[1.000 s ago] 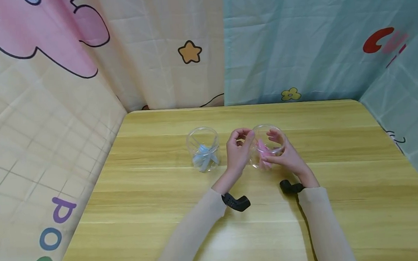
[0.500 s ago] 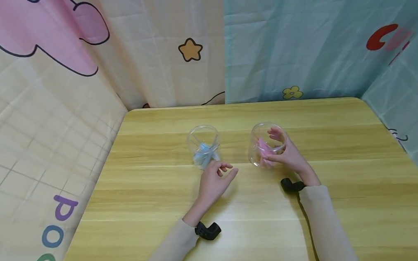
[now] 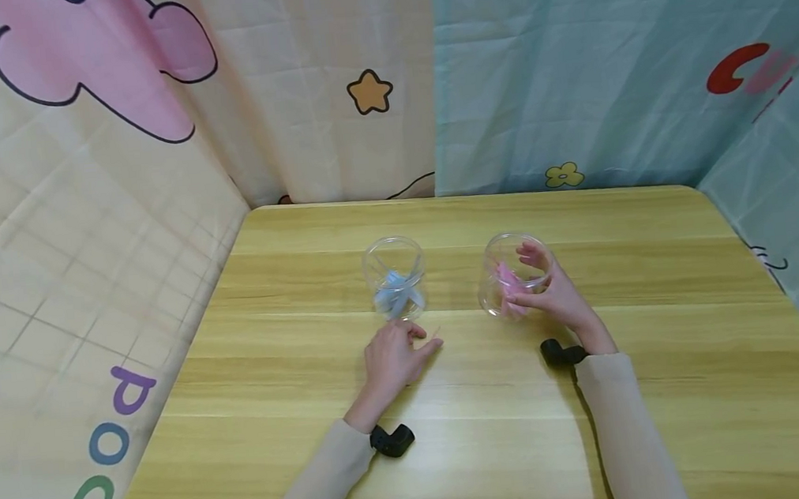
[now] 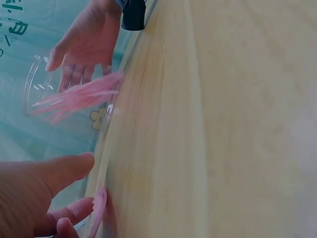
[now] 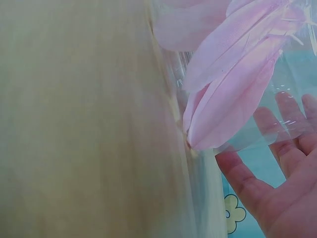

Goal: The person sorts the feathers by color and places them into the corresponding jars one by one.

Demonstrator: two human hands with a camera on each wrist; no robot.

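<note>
My right hand (image 3: 562,299) holds the side of a clear plastic cup (image 3: 486,289), thumb in front and fingers behind it. Pink feathers (image 5: 235,94) stand inside that cup. Low over the table, my left hand (image 3: 389,353) is just in front of a second clear cup (image 3: 391,239), which has blue feathers (image 3: 396,293) in it. A single pink feather (image 4: 99,210) is at the left fingertips in the left wrist view, with the thumb held apart from it. The head view shows only its thin tip near the thumb.
Both cups stand on a light wooden table (image 3: 515,429). Printed curtains (image 3: 286,93) hang along the back and sides. Each wrist carries a black camera, the left one (image 3: 392,441) close over the tabletop.
My left hand has left the rim of the pink-feather cup, moving left and toward me to the table before the blue-feather cup. The right hand keeps its hold.
</note>
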